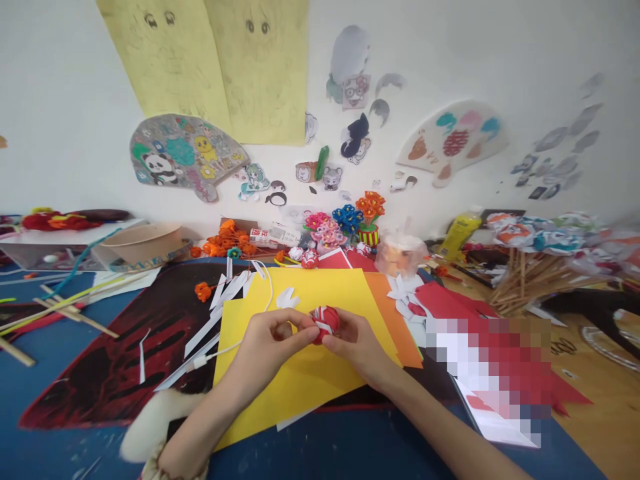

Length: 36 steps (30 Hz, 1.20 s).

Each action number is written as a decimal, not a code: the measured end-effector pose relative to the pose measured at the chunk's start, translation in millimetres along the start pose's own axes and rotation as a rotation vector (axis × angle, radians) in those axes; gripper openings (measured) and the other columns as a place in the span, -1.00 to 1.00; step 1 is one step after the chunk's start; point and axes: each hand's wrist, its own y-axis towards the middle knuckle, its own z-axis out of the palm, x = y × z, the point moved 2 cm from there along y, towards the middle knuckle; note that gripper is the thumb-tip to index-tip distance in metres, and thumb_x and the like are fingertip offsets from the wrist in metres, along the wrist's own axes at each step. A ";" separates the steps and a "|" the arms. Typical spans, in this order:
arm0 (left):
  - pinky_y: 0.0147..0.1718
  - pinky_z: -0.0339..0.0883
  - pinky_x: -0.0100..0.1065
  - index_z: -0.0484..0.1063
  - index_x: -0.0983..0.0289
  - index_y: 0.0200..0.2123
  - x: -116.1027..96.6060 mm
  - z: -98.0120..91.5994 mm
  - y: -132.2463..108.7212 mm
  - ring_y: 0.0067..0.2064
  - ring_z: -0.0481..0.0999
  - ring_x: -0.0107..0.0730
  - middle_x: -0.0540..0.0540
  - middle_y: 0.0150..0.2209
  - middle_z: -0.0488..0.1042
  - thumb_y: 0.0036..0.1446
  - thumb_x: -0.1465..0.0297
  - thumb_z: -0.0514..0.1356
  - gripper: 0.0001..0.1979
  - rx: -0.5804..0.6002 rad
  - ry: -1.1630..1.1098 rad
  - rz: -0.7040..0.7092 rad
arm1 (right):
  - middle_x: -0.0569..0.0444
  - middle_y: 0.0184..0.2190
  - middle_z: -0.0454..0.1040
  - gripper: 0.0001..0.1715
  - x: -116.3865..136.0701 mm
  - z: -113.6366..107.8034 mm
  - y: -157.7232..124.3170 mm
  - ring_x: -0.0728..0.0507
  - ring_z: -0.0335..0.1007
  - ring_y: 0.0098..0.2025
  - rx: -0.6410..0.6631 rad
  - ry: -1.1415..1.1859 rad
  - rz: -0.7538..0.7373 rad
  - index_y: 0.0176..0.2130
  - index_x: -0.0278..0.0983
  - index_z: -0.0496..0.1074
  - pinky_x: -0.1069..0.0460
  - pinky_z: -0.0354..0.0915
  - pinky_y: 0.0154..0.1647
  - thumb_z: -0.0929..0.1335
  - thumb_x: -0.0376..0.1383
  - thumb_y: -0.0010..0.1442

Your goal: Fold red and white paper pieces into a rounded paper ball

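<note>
A small red-and-white paper ball [326, 323] is held up over the yellow paper sheet [300, 393]. The fingertips of my left hand [277, 341] pinch its left side. From the other side, the thumb and fingers of my right hand [359, 339] close around it. White bands cross its red surface, and the fingers hide part of it. Just behind my left hand, a folded white paper scrap [287, 298] lies on the yellow sheet. Similar red-and-white balls [309, 259] sit beyond the sheet's far edge.
White paper strips [220, 313] and a white cable [230, 349] lie to the left. Red paper [465, 307] and orange paper [387, 307] are on the right. Pipe-cleaner flowers [347, 219], a plastic cup [400, 252] and a yellow bottle [460, 235] stand along the wall.
</note>
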 end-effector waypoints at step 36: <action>-0.54 0.08 -0.45 0.51 0.22 -0.32 -10.4 -7.4 -3.3 -0.52 0.24 -0.50 -0.04 -0.50 0.43 0.27 0.26 0.11 -0.76 -0.085 0.298 0.331 | 0.00 -0.09 0.53 -0.60 -1.5 -0.4 -0.6 -0.18 0.48 -0.07 -0.026 0.130 0.021 -0.07 -0.17 0.51 -0.10 0.42 -0.06 0.50 -0.14 0.09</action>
